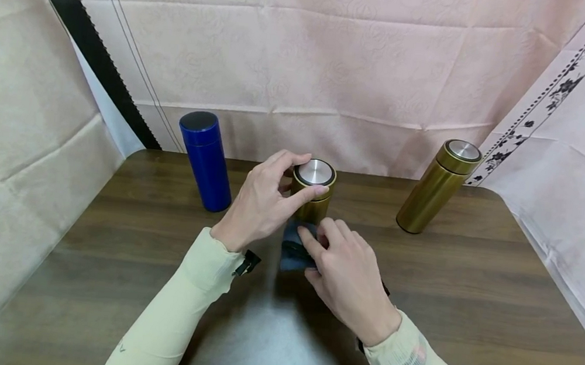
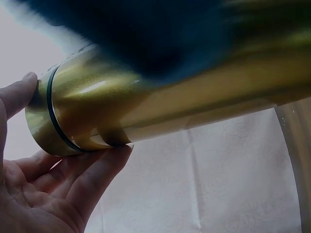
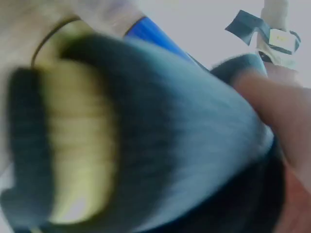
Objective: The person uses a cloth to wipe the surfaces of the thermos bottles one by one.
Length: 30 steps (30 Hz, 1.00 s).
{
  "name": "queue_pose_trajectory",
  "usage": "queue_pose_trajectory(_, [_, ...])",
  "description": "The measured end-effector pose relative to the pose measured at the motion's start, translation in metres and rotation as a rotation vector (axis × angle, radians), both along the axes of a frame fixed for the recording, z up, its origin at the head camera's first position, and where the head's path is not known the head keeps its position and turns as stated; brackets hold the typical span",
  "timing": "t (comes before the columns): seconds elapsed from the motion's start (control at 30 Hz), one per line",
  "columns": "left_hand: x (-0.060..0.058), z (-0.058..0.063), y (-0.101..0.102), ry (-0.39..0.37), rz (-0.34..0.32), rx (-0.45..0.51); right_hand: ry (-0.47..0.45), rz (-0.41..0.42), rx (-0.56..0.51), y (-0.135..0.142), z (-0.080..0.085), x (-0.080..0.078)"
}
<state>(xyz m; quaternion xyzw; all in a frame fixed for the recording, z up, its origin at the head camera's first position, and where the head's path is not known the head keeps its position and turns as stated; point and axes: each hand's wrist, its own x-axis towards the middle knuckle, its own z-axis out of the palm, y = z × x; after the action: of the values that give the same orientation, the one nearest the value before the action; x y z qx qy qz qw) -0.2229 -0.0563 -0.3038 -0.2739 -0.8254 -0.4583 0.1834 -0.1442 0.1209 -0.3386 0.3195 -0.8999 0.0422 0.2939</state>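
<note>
At mid-table a gold thermos bottle stands with a round silver top. My left hand holds it around the cap, thumb on one side and fingers on the other, as the left wrist view also shows. A dark blue cloth lies against the front of the bottle, gripped by my right hand. In the right wrist view the cloth is blurred, its folds spread over the bottle's gold side, with my thumb pressing on it. The cloth and hands hide the bottle's lower part.
To the left, a blue thermos bottle with a dark top stands near the table's back edge. A second gold thermos bottle stands at the right. Pale cloth hangings enclose the brown wooden table behind and at both sides.
</note>
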Motion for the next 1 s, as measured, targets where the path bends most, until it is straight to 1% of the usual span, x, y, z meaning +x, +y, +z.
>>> queue_pose_trajectory(0.07, [0.0,0.0,0.0,-0.001,-0.003,0.002,0.057,0.016,-0.071,-0.004,0.003,0.003])
queue_pose_trajectory(0.13, [0.0,0.001,0.0,0.0,-0.002,0.003,0.112,0.033,-0.134,-0.009,0.003,0.004])
queue_pose_trajectory(0.23, [0.0,0.002,-0.001,0.003,0.004,0.0,0.202,0.03,-0.172,-0.017,-0.003,0.001])
queue_pose_trajectory(0.37, [0.0,0.003,-0.001,0.0,0.011,-0.005,0.28,-0.008,-0.142,-0.025,-0.014,-0.006])
queue_pose_trajectory(0.53, [0.0,0.004,0.0,0.005,0.014,-0.005,0.326,-0.101,-0.05,-0.034,-0.026,-0.015])
queue_pose_trajectory(0.63, [0.001,0.005,0.001,0.011,0.016,-0.002,0.327,-0.141,0.006,-0.038,-0.032,-0.016])
queue_pose_trajectory(0.73, [0.001,0.005,0.001,0.013,0.018,-0.001,0.29,-0.159,0.078,-0.041,-0.037,-0.015])
queue_pose_trajectory(0.87, [0.001,0.004,0.001,0.008,0.017,-0.005,0.227,-0.156,0.173,-0.045,-0.044,-0.013])
queue_pose_trajectory(1.0, [0.001,0.003,0.0,-0.002,0.015,-0.014,0.177,-0.134,0.187,-0.046,-0.048,-0.012])
